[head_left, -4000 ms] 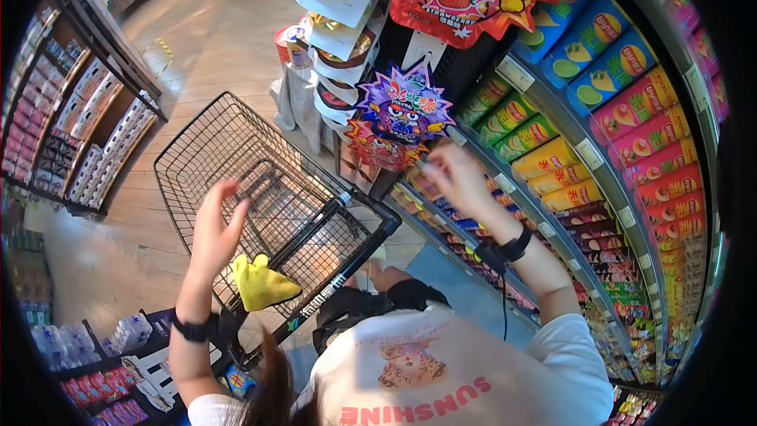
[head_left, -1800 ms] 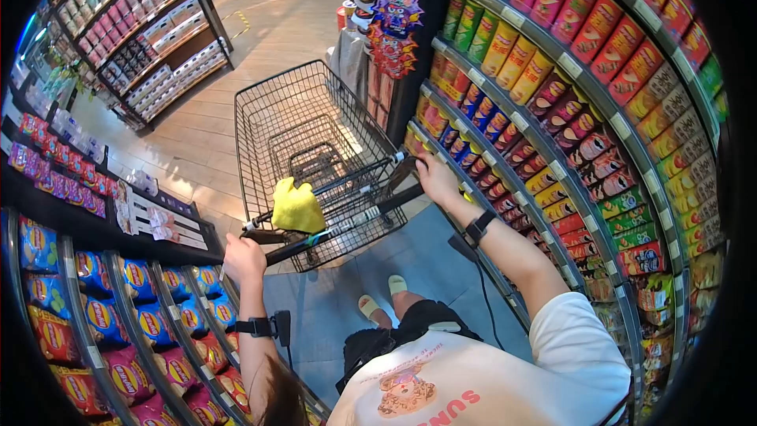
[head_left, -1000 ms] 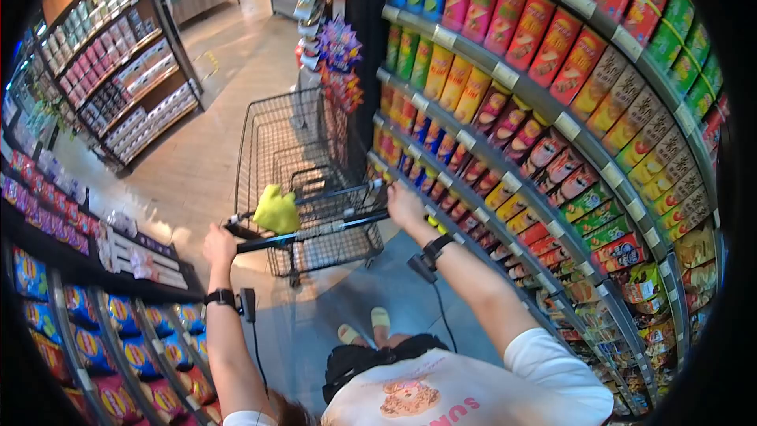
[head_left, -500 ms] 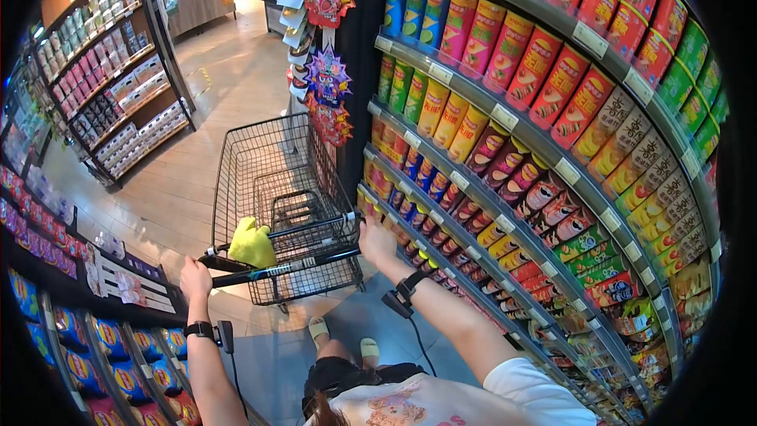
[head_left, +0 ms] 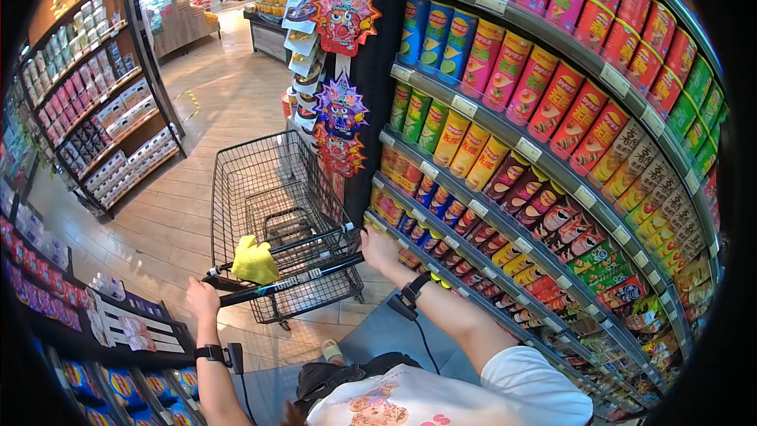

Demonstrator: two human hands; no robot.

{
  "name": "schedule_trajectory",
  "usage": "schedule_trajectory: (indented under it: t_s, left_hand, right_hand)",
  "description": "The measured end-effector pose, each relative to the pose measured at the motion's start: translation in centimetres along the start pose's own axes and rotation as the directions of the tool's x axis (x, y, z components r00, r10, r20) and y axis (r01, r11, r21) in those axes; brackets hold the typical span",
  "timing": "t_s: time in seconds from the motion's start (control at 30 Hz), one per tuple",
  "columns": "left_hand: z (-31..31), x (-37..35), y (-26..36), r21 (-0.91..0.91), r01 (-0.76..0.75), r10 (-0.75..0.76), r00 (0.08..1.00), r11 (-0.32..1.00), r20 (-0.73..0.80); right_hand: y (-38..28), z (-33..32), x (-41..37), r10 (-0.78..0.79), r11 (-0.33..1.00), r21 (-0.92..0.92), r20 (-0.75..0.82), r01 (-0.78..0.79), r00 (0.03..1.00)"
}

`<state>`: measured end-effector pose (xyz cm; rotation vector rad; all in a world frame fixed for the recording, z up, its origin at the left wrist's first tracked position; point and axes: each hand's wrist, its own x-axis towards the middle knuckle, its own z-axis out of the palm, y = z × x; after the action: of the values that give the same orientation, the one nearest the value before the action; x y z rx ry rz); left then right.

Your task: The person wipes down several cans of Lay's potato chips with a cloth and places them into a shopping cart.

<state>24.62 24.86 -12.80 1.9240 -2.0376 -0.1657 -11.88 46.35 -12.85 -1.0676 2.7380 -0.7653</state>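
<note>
A black wire shopping cart (head_left: 260,166) stands in front of me, its handlebar (head_left: 293,278) crossing just ahead of my body. My left hand (head_left: 203,297) is closed round the bar's left end. At the right end, my right hand (head_left: 379,249) grips the same bar, close to the snack shelf. A yellow-green cloth-like item (head_left: 255,260) rests by the handle, left of centre. The wire basket shows only its folded inner frame. Both wrists wear black bands with small cabled devices.
On the right, a long shelf (head_left: 505,138) holds rows of chip cans (head_left: 509,71). Hanging packets (head_left: 343,20) line a dark post ahead. A wooden display rack (head_left: 118,111) stands at the left, and blue chip bags (head_left: 122,386) sit at lower left. Wooden floor (head_left: 229,71) runs ahead.
The cart and I have moved forward along the aisle. The post and the hanging packets look nearer. Both hands keep their hold on the handlebar.
</note>
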Motion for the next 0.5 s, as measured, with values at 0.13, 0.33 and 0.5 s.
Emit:
schedule_trajectory:
  t_s: [0.13,0.33,0.5]
  left_hand:
    - [0.4,2.2,1.3,0.031,-0.001,0.0,1.0,1.0,0.015]
    - [1.5,4.9,2.5,0.071,-0.032,0.029,0.999,0.997,0.04]
    - [0.7,4.7,3.5,0.093,-0.055,0.039,0.985,0.994,0.165]
  right_hand:
    - [-0.5,1.2,2.7,0.005,1.0,-0.01,-0.029,-0.005,1.0]
    - [-0.8,1.9,5.6,0.017,1.0,0.003,-0.031,-0.017,0.999]
    - [-0.5,1.2,6.1,0.007,0.999,0.031,0.015,-0.008,1.0]
